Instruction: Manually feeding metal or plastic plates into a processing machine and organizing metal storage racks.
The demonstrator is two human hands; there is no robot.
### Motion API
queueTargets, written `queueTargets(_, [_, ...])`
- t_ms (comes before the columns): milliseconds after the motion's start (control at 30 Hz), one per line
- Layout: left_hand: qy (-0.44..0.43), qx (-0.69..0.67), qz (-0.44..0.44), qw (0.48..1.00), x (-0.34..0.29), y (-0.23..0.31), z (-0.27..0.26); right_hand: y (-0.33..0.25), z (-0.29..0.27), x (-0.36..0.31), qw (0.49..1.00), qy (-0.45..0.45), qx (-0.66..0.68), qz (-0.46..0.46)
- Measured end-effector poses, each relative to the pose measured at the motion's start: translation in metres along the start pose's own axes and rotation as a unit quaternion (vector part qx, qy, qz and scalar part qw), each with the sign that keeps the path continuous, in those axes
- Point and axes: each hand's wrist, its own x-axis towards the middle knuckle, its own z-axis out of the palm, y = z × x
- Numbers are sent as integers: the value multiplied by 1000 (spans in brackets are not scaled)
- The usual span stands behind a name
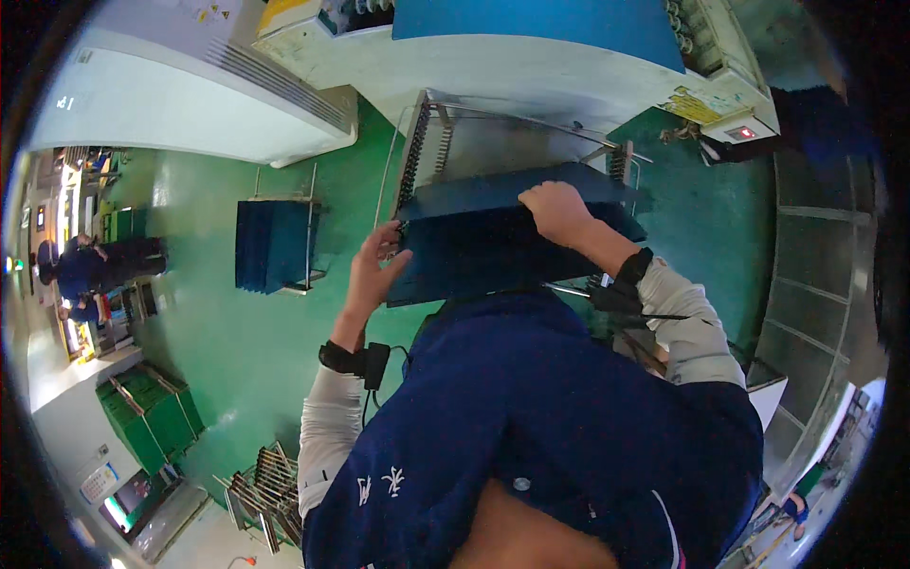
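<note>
1. Two hands reach onto a stack of dark blue sheets (pixel 493 251) in a metal rack (pixel 414 142), directly in front of the wearer's torso as I look down through the head camera.
2. The left hand (pixel 368 270) is at the stack's left edge, thumb parted from the fingers; it looks unclenched to me, though I cannot confirm contact at the fingertips.
3. The right hand (pixel 557 213) is over the upper part of the stack, right of its middle, fingers curled in; whether they pinch a sheet, I cannot tell.
4. I see flat, thin, straight-edged sheets, nearly black in front, with a lighter blue face behind, partly covered by the right hand.
5. Their long axis runs left to right in my view, the right end sitting slightly higher; the near lower edge faces the wearer's navy garment (pixel 569 408).
</note>
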Motion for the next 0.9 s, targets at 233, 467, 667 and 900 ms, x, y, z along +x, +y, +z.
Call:
queueTargets(233, [-67, -38, -24, 997, 26, -6, -17, -8, -8, 18, 997, -10, 15, 76])
queueTargets(467, [-110, -36, -18, 993, 33, -24, -19, -21, 8, 9, 986, -49, -8, 159])
queueTargets(667, [-184, 33, -32, 982, 32, -34, -17, -33, 12, -7, 980, -51, -9, 191])
queueTargets(900, [-280, 87, -8, 956, 19, -21, -29, -31, 19, -7, 984, -94, -13, 149])
